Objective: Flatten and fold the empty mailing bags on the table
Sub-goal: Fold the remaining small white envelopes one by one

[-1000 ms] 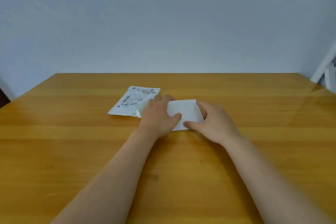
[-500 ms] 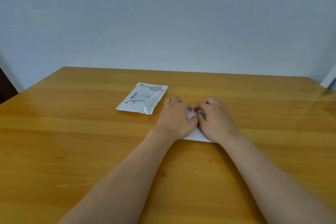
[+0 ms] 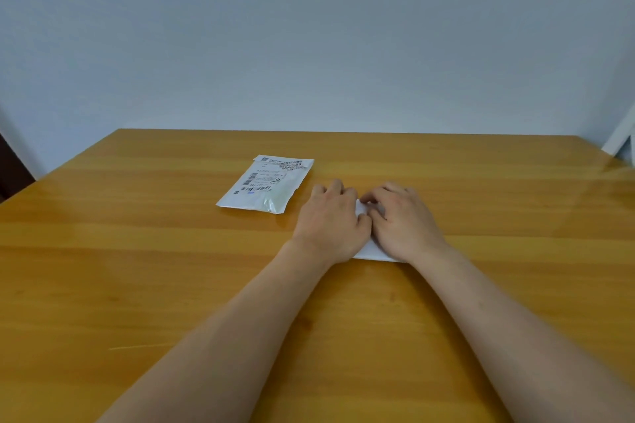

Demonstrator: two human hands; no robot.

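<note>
A folded white mailing bag [image 3: 372, 251] lies on the wooden table [image 3: 137, 285], almost wholly covered by both hands. My left hand [image 3: 331, 221] lies palm down on its left part, fingers fairly straight. My right hand [image 3: 403, 220] lies palm down on its right part, its fingertips bent near the bag's far edge. The two hands touch side by side. A second white mailing bag [image 3: 266, 187] with a printed shipping label lies flat to the left, a little farther back, untouched.
A pale wall stands behind the table's far edge [image 3: 343, 131]. A white object [image 3: 622, 137] shows at the right edge. A dark object [image 3: 10, 165] shows at the far left.
The white bag went from a wider open rectangle to a narrower folded shape. Both hands came together on top of it and have stayed pressed there. The camera view shifted slightly.
</note>
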